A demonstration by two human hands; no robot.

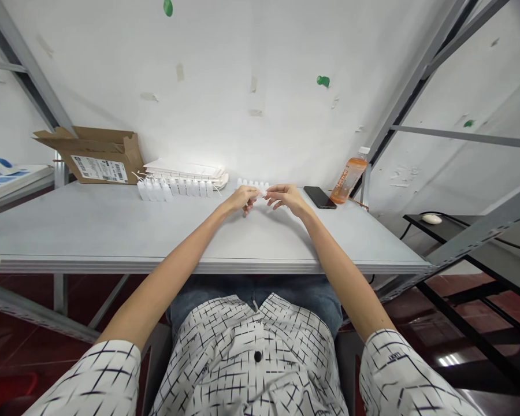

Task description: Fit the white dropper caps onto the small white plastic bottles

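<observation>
Above the middle of the tabletop, my left hand (242, 199) and my right hand (286, 198) meet fingertip to fingertip. Between them is a small white plastic piece (262, 195), largely covered by the fingers, so its exact kind is unclear. My left hand is closed around one side of it, while the right thumb and forefinger pinch the other side, its remaining fingers loosely curled. Just behind the hands stands a row of small white pieces (252, 184), partly hidden. Farther left, several small white plastic bottles (190, 188) stand upright in rows.
An opened cardboard box (99, 159) and a stack of papers (184, 169) sit at the back left of the grey table (91, 231). Toward the right lie a black phone (319, 197) and a leaning bottle of orange drink (350, 178). Metal shelf posts frame both sides.
</observation>
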